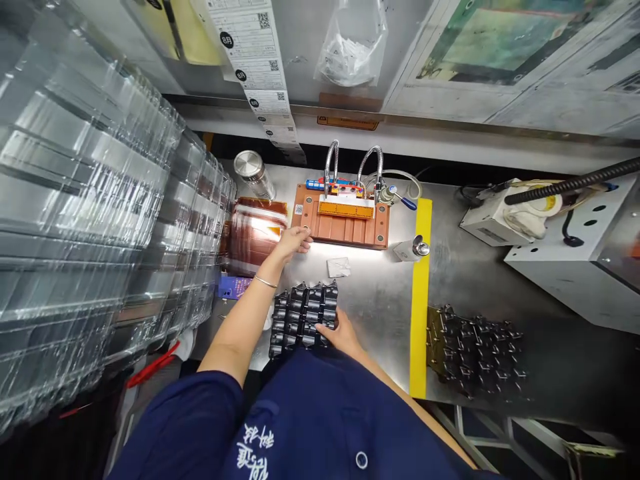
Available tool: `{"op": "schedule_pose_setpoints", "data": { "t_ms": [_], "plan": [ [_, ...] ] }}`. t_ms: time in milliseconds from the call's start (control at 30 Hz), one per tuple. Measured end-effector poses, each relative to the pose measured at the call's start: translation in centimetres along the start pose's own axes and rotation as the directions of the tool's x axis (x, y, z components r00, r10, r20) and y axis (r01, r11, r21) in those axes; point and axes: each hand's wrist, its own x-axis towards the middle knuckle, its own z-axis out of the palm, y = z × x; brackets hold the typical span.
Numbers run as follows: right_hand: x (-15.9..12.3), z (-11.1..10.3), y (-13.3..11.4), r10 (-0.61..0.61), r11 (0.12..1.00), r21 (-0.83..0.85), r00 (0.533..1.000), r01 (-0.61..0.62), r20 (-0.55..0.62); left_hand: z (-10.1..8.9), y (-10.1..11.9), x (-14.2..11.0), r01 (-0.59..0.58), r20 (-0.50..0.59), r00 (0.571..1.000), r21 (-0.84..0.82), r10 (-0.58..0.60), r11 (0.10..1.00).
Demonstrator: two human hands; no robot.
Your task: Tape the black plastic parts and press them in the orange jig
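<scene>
My left hand reaches to the lower left corner of a copper-brown fixture block, its fingers stretched out beside the edge. An orange strip lies in the fixture on a white backing, under two bent metal hoses. Close to my body, my right hand grips the right side of a group of black moulded plastic parts in rows, thumb on top. My shirt hides their near edge. A folded white wipe lies between the parts and the fixture.
At left are stacked clear plastic trays, amber film sheets and a lidded glass jar. A metal-topped bottle stands by yellow tape. More black parts and a white machine are at right.
</scene>
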Motion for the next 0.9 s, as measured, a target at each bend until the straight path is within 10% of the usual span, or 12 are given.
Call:
{"op": "schedule_pose_setpoints", "data": {
  "t_ms": [133,233,367,467,633,800,900],
  "plan": [
    [-0.7,-4.0,-0.1,0.139,0.956,0.276,0.982,-0.099,-0.129,-0.5,-1.2,-2.8,-0.098,-0.017,0.995,0.064,0.099,0.993],
    [0.9,-9.2,-2.3,-0.055,0.998,0.005,0.967,0.058,-0.249,-0.3,-1.4,-4.2,-0.334,-0.083,0.93,0.212,0.357,0.919],
    [6.8,-13.1,-6.2,-0.462,0.831,-0.485,0.824,0.272,-0.329,1.8,-0.8,-4.5,-0.659,0.018,0.629,0.542,0.777,0.521],
    [11.9,-12.9,-7.2,-0.601,0.677,-0.663,0.76,0.319,-0.248,3.6,-0.7,-3.5,-0.679,0.287,0.483,0.719,0.827,0.148],
    [16.2,-11.8,-5.1,-0.719,0.497,-0.76,0.689,0.418,-0.092,5.0,-1.6,-0.3,-0.537,0.5,0.48,0.817,0.721,-0.21],
    [18.2,-15.8,-4.0,-0.737,0.478,-0.714,0.676,0.511,-0.01,5.3,-1.0,3.2,-0.512,0.493,0.46,0.827,0.738,-0.233],
    [19.5,-20.1,-4.4,-0.617,0.604,-0.742,0.76,0.29,-0.206,5.7,-0.4,5.0,-0.519,0.479,0.464,0.829,0.745,-0.209]
  ]
}}
